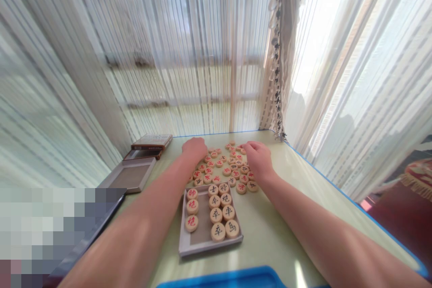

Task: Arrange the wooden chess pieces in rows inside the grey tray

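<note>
Many loose wooden xiangqi pieces [227,171], marked in red or black, lie in a spread on the table. At the far left edge of this spread is my left hand [195,147], its fingers curled down and mostly hidden behind the back of the hand. My right hand [258,157] is on the far right side, fingers bent inward and closed over the pieces there; whatever they grip is hidden. Between my forearms sits a shallow box tray [202,249], with red-marked pieces [192,207] in a left column and black-marked pieces [216,215] in two right columns.
An empty shallow box lid [143,183] lies left, behind my left forearm. Beyond it stand a brown open box [148,155] and a flat box [155,140]. A blue-edged object [229,278] is at the near edge. Striped string curtains [202,76] hang behind the table.
</note>
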Demonstrator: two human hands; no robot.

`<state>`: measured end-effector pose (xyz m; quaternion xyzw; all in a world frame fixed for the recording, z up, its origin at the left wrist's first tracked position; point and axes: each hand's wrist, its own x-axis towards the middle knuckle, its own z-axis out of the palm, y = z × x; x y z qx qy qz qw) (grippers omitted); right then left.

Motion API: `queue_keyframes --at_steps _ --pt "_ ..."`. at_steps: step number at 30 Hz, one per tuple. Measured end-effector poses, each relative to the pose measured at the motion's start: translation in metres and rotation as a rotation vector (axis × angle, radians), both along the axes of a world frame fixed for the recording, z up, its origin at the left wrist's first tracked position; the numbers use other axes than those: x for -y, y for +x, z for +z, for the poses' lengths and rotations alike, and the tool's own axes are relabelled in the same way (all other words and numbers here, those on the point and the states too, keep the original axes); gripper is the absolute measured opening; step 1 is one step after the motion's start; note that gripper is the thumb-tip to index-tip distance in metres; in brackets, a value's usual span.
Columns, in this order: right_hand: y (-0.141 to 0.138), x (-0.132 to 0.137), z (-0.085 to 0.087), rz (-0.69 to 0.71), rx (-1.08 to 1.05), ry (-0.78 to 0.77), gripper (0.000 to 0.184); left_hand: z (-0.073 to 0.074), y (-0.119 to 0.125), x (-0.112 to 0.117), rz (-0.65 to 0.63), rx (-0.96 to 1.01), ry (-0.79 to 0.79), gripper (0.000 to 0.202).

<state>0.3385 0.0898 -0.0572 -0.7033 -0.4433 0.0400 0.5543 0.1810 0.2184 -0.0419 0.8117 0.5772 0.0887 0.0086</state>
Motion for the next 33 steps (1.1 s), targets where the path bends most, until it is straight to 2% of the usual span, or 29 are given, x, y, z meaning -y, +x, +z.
queue_keyframes --at_steps 5,8,14,16,19,21,24,29,33 --pt "0.005 -0.001 -0.001 0.034 -0.138 0.059 0.027 0.004 0.006 0.005 0.01 0.024 -0.01 0.028" --pt "0.008 -0.001 0.002 0.028 -0.161 0.073 0.026 0.004 0.006 0.003 -0.031 0.052 -0.022 0.028" --pt "0.013 0.004 0.012 -0.005 -0.26 -0.036 0.032 0.003 0.011 0.007 -0.114 0.132 -0.013 0.026" --pt "0.015 0.005 0.013 0.027 -0.159 -0.127 0.035 0.001 0.013 0.009 -0.129 0.144 -0.034 0.025" --pt "0.018 0.005 0.01 0.067 0.172 -0.263 0.037 0.0 0.015 0.011 -0.16 0.169 -0.05 0.024" --pt "0.019 0.005 0.007 0.102 0.388 -0.297 0.036 -0.001 0.016 0.01 -0.169 0.178 -0.059 0.024" --pt "0.017 0.002 0.0 0.219 0.597 -0.328 0.036 -0.001 0.014 0.004 -0.209 0.171 -0.085 0.024" --pt "0.013 -0.001 -0.004 0.381 0.755 -0.359 0.032 0.0 0.008 -0.006 -0.273 0.138 -0.076 0.021" --pt "0.013 0.002 0.001 0.34 0.723 -0.389 0.031 -0.001 0.007 -0.008 -0.284 0.142 -0.093 0.023"
